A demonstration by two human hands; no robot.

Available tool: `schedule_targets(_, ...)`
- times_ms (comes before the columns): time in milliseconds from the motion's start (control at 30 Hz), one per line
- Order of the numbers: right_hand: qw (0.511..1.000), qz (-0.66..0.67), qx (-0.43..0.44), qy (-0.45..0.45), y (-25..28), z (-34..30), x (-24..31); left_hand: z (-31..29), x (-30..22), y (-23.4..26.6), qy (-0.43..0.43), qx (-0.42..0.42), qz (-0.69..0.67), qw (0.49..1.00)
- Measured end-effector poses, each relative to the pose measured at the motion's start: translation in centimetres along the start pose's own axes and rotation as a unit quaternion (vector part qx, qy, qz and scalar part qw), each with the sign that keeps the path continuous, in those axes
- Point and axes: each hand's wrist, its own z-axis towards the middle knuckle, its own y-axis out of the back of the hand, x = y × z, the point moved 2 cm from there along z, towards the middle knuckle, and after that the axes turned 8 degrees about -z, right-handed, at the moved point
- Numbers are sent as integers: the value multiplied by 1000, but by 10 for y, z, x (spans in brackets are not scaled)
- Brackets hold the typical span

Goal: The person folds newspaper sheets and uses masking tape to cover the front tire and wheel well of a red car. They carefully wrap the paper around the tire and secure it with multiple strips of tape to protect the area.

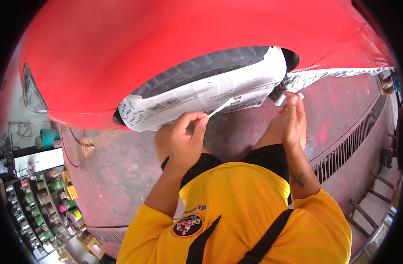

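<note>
In the head view, a red car body [166, 48] is filling the upper half of the frame, its wheel arch curving across the upper middle. A dark tyre [201, 70] is being covered by sheets of newspaper [201, 99], which are spread across the wheel opening from the left of centre to the upper right. More newspaper [342, 72] is seen running along the lower edge of the body at the upper right.

The left hand [186, 136] is being held at the middle of the frame, just below the newspaper. Its fingers are curled in and pinched with the thumb on one end of a strip of pale masking tape [221, 107], which is being stretched up and to the right toward the paper. The right hand [291, 114] is being held right of centre, at the right end of the newspaper; its fingers are bent and pressed together against the paper's edge, though whether anything is being gripped there cannot be told.

A stained concrete floor [122, 176] is lying below the car, with a metal drain grate [351, 141] curving down the right side. Shelves of paint tins [47, 202] are standing at the lower left. A yellow shirt [236, 211] is filling the lower middle.
</note>
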Motion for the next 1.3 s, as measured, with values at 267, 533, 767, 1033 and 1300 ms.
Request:
schedule_targets(267, 978, -25, 154, 137, -103, -22, 86, 25, -27, -1, -44, 43, -33, 998)
schedule_targets(533, 954, -100, -48, 280, -157, -14, 70, 62, -1, -16, -154, -200, 190, 949)
schedule_targets(767, 943, -147, -81, 287, -166, -7, 64, 67, 0, -18, -172, -222, 224, 933)
schedule_targets(1033, 934, -173, -102, 295, -156, 2, 78, 66, -5, -7, -95, -295, 169, 935)
schedule_targets(1300, 917, -192, -197, 288, -128, 27, 69, 70, -10, 11, -181, -258, 349, 882)
